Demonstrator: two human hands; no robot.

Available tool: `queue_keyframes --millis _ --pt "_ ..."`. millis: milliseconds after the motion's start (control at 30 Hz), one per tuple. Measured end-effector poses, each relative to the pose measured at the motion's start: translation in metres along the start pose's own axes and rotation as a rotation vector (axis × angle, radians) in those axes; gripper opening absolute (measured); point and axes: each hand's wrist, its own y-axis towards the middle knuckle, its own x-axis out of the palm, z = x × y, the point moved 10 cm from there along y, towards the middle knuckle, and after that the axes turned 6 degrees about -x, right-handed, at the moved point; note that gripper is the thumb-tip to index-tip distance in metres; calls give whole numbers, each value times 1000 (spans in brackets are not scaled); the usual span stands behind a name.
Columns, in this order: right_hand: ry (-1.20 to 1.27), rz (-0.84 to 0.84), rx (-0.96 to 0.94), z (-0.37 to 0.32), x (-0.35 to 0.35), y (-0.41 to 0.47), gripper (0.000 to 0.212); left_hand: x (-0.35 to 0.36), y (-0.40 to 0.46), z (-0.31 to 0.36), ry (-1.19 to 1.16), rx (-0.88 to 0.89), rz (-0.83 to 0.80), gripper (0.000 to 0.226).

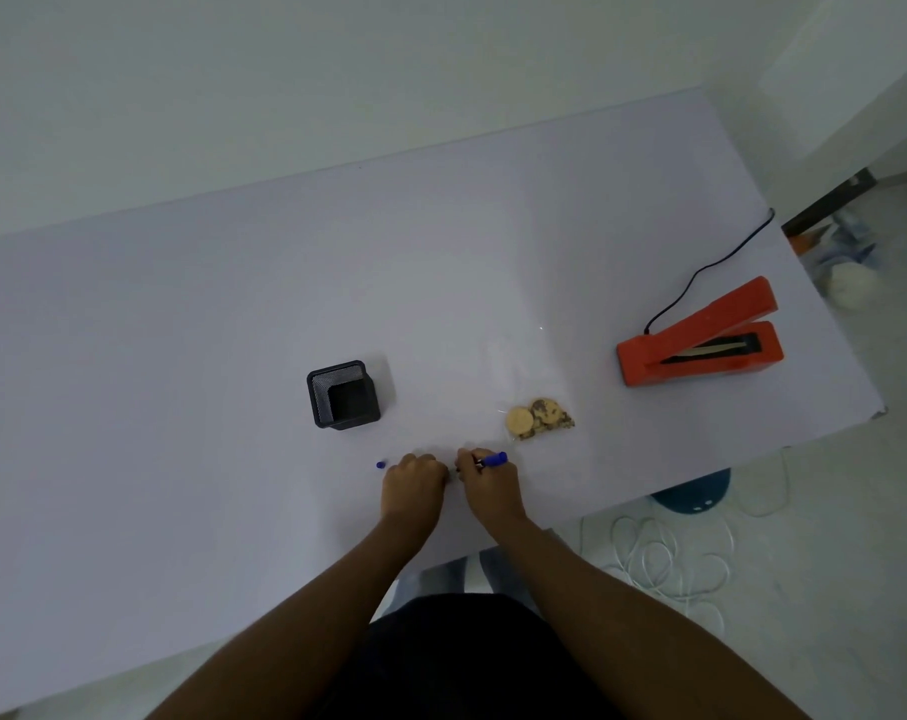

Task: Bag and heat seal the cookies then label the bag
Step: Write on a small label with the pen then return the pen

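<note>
A clear bag of cookies (538, 418) lies on the white table (233, 330), just beyond my hands. My right hand (487, 483) is shut on a blue marker (493, 459), its tip pointing left toward my left hand. My left hand (412, 483) rests fist-down on the table right beside it, fingers curled; anything under it is hidden. A small blue marker cap (381, 465) lies just left of my left hand. The orange heat sealer (700, 340) stands open at the right, its black cord (700, 278) running off the far edge.
A black mesh pen holder (343, 394) stands left of the cookies, beyond my left hand. The table's right edge runs close by the sealer. On the floor to the right are a blue stool (693, 493) and loops of white cable (669, 558).
</note>
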Motion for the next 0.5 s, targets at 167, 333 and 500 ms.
queue_keyframes --millis 167,333,500 --pt "-11 21 -6 3 -1 -5 35 6 -4 2 21 -2 -29 16" --pt "-6 15 -18 -4 0 0 34 2 1 -1 11 -1 -25 16" --pt "-21 46 -47 -4 -4 -3 35 3 1 0 9 -2 -31 15"
